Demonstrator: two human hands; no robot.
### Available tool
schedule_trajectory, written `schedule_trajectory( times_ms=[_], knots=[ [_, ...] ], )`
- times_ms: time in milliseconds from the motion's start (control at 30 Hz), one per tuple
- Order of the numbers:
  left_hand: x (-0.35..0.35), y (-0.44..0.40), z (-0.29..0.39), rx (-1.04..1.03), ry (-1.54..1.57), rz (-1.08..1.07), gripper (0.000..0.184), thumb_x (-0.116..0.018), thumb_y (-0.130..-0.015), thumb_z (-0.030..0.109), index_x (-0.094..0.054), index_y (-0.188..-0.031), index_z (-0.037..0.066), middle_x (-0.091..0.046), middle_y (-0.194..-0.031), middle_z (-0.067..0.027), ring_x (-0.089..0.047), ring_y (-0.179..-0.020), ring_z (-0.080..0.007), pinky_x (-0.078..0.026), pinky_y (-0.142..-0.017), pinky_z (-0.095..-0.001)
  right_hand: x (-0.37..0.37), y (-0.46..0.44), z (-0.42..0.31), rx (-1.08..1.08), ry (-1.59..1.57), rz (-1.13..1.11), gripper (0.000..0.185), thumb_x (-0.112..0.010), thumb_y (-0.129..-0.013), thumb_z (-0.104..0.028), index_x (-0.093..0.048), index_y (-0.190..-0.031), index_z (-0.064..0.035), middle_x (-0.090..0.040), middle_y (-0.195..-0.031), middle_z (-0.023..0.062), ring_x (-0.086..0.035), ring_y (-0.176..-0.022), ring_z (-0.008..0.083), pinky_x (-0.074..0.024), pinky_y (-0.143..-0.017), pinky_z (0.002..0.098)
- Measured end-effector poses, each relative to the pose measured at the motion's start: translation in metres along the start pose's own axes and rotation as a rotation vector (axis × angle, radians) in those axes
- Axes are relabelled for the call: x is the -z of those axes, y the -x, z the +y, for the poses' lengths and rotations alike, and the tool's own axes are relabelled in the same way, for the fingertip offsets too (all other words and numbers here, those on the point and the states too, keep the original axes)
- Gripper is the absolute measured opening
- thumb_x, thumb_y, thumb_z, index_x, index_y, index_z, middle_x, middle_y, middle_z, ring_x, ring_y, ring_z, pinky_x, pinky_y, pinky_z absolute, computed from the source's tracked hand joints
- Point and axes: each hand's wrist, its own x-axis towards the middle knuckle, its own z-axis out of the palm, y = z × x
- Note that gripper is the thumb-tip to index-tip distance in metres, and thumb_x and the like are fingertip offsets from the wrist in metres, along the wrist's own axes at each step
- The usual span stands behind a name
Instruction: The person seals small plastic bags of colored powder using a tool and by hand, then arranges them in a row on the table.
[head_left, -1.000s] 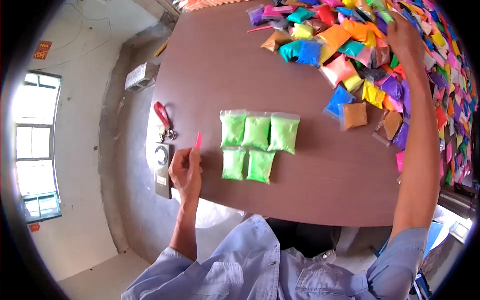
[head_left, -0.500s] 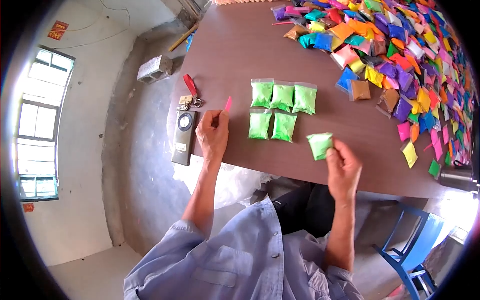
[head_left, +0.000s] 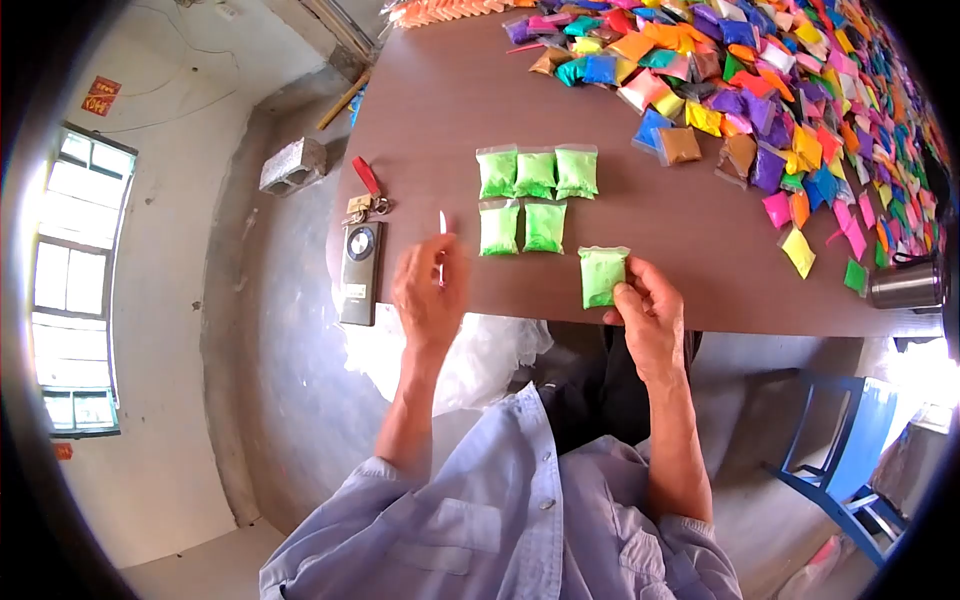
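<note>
My right hand (head_left: 652, 315) pinches a small clear zip bag of light-green stuff (head_left: 603, 276) by its right side and holds it upright near the table's front edge. My left hand (head_left: 430, 290), slightly blurred, is closed around a slim pointed pink-and-white stick (head_left: 443, 222), with its tip upward. Between and beyond my hands lie several more light-green bags in two rows: three in the back row, including the middle bag (head_left: 535, 174), and two in front, including the left bag (head_left: 498, 230).
A heap of small colourful bags (head_left: 760, 100) covers the right and back of the brown table (head_left: 420, 110). Left of my left hand lie a dark device with a round dial (head_left: 360, 272) and keys on a red strap (head_left: 366, 176). A metal cup (head_left: 905, 284) stands far right; a blue chair (head_left: 840, 440) is below.
My right hand has brought the green bag leftward and turned its face up to view. My left hand has turned the stick, which now looks whiter. The view has shifted slightly.
</note>
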Motion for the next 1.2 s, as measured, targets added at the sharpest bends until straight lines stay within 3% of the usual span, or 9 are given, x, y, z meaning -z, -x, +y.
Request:
schedule_trajectory(
  times_ms=[100, 200, 267, 467, 633, 700, 833, 967, 1200],
  knots=[
    [0.004, 0.024, 0.04, 0.337, 0.469, -0.326, 0.025, -0.074, -0.098, 0.02, -0.073, -0.112, 0.0, -0.072, -0.091, -0.0012, -0.063, -0.079, -0.0083, -0.053, -0.071, -0.0273, -0.012, 0.01, 0.003, -0.01, -0.073, -0.056, 0.032, -0.057, -0.1, -0.002, -0.064, -0.131, 0.0035, -0.071, -0.104, 0.0055, -0.065, -0.084, 0.0085, -0.0579, -0.069, 0.0248],
    [-0.009, 0.032, 0.069, 0.491, 0.748, -0.386, 0.029, -0.075, -0.098, 0.025, -0.073, -0.112, -0.001, -0.072, -0.092, -0.0013, -0.062, -0.08, -0.0072, -0.051, -0.072, -0.0259, -0.02, 0.02, 0.006, -0.011, -0.098, -0.057, 0.031, -0.056, -0.1, -0.001, -0.064, -0.13, 0.0033, -0.071, -0.105, 0.0054, -0.066, -0.086, 0.0092, -0.0583, -0.07, 0.0253],
    [-0.019, 0.039, 0.071, 0.721, 0.897, -0.498, 0.036, -0.074, -0.1, 0.026, -0.071, -0.114, -0.006, -0.073, -0.092, -0.0055, -0.063, -0.082, -0.0099, -0.052, -0.072, -0.027, -0.021, 0.028, 0.007, -0.018, -0.086, -0.093, 0.029, -0.058, -0.1, -0.001, -0.064, -0.128, 0.0037, -0.07, -0.103, 0.004, -0.064, -0.085, 0.0079, -0.0561, -0.072, 0.0244],
    [-0.018, 0.048, 0.061, 0.54, 0.838, -0.6, 0.031, -0.072, -0.101, 0.026, -0.073, -0.107, -0.005, -0.072, -0.089, -0.0039, -0.062, -0.082, -0.0089, -0.052, -0.072, -0.0269, -0.02, 0.034, 0.007, -0.035, -0.053, -0.07, 0.024, -0.066, -0.099, -0.006, -0.066, -0.122, 0.003, -0.065, -0.09, -0.0018, -0.056, -0.076, 0.0038, -0.0471, -0.067, 0.0216],
    [-0.022, 0.057, 0.063, 0.466, 0.834, -0.633, 0.029, -0.073, -0.101, 0.026, -0.072, -0.101, -0.003, -0.072, -0.086, -0.0028, -0.061, -0.079, -0.008, -0.051, -0.07, -0.0268, -0.014, 0.039, 0.018, 0.076, 0.018, -0.06, 0.012, -0.068, -0.1, -0.008, -0.071, -0.103, 0.0031, -0.061, -0.079, -0.0043, -0.049, -0.069, 0.0038, -0.041, -0.06, 0.0231],
    [-0.022, 0.056, 0.067, 0.499, 0.863, -0.68, 0.025, -0.071, -0.103, 0.023, -0.07, -0.101, -0.002, -0.064, -0.082, 0.0017, -0.054, -0.075, -0.0062, -0.045, -0.067, -0.024, -0.013, 0.042, 0.023, 0.092, 0.026, -0.023, 0.012, -0.068, -0.1, -0.009, -0.072, -0.103, 0.0029, -0.062, -0.08, -0.0042, -0.05, -0.07, 0.0038, -0.0423, -0.062, 0.0231],
    [-0.021, 0.054, 0.076, 0.525, 0.854, -0.725, 0.025, -0.071, -0.102, 0.024, -0.069, -0.097, -0.001, -0.062, -0.08, 0.0018, -0.053, -0.075, -0.0061, -0.043, -0.065, -0.0239, -0.016, 0.039, 0.025, 0.147, -0.14, 0.067, 0.014, -0.07, -0.1, -0.01, -0.073, -0.104, 0.0024, -0.065, -0.083, -0.0032, -0.054, -0.074, 0.0043, -0.0466, -0.067, 0.0227],
    [-0.026, 0.056, 0.077, 0.442, 0.868, -0.707, 0.031, -0.072, -0.102, 0.026, -0.065, -0.089, 0.0, -0.059, -0.075, 0.0023, -0.049, -0.07, -0.0056, -0.04, -0.06, -0.025, -0.014, 0.043, 0.019, 0.104, -0.102, 0.097, 0.016, -0.072, -0.099, -0.012, -0.074, -0.106, 0.0018, -0.069, -0.087, -0.0018, -0.057, -0.079, 0.0051, -0.0487, -0.071, 0.0228],
    [-0.027, 0.058, 0.076, 0.388, 0.873, -0.677, 0.034, -0.073, -0.102, 0.029, -0.062, -0.083, 0.002, -0.056, -0.07, 0.0037, -0.045, -0.065, -0.0047, -0.037, -0.055, -0.0259, -0.006, 0.047, 0.017, 0.021, -0.082, 0.012, 0.019, -0.074, -0.097, -0.015, -0.073, -0.108, 0.0011, -0.069, -0.089, -0.001, -0.059, -0.08, 0.0055, -0.0501, -0.072, 0.0237]
  ],
)
